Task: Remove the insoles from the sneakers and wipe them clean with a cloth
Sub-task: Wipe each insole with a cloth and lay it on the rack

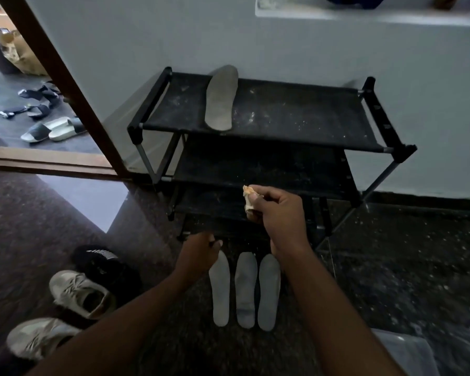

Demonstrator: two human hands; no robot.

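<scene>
Three grey insoles lie side by side on the dark floor: left [220,291], middle [245,290], right [269,291]. A fourth grey insole [221,99] lies on the top shelf of the black shoe rack [296,118]. My right hand [278,213] grips a small crumpled beige cloth [249,198] above the insoles. My left hand [198,256] hovers with curled fingers just above the toe of the left insole; whether it touches it is unclear. Two pale sneakers [79,293] [38,337] and a black sneaker [103,263] sit at the left.
The rack stands against a grey wall. A wooden door frame [65,85] at the left opens onto a floor with sandals [55,128]. A pale shiny object [407,351] shows at the bottom right corner.
</scene>
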